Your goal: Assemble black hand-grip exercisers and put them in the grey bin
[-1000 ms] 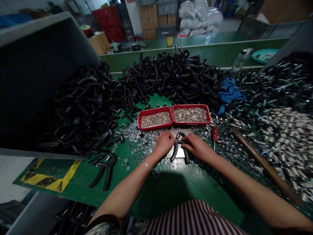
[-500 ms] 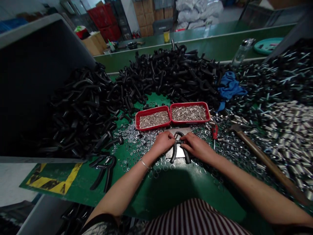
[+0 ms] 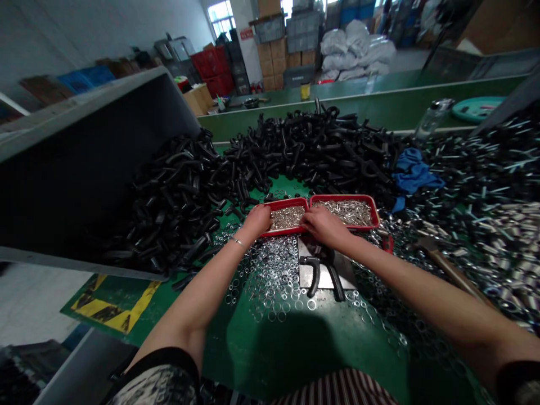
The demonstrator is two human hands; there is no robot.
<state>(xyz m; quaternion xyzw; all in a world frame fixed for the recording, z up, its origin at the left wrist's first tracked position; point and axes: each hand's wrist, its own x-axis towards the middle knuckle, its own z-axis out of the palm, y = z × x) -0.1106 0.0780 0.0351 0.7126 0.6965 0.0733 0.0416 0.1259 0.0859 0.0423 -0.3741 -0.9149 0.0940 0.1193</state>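
Note:
My left hand (image 3: 257, 220) is at the left end of the left red tray (image 3: 285, 231), fingers curled over its rim among small metal pieces (image 3: 288, 217). My right hand (image 3: 325, 226) bends down where this tray meets the right red tray (image 3: 358, 227), its fingertips together at the left tray's right end. Whatever either hand may be pinching is hidden. Below my right hand, a black hand grip (image 3: 315, 277) with two curved handles lies on a flat metal plate (image 3: 307, 247), its top partly covered by the hand.
Loose metal rings (image 3: 270, 270) surround the plate. Black handles (image 3: 291, 138) are heaped behind the trays and by a grey bin (image 3: 105, 107). To the right are a red-handled tool (image 3: 387, 243), a hammer (image 3: 451, 270), a blue cloth (image 3: 415, 171) and metal cylinders (image 3: 512, 270).
Both hands have left the hand grip on the plate and moved forward to the left tray, spreading apart. The grip now lies unheld. The camera view has tilted up and left.

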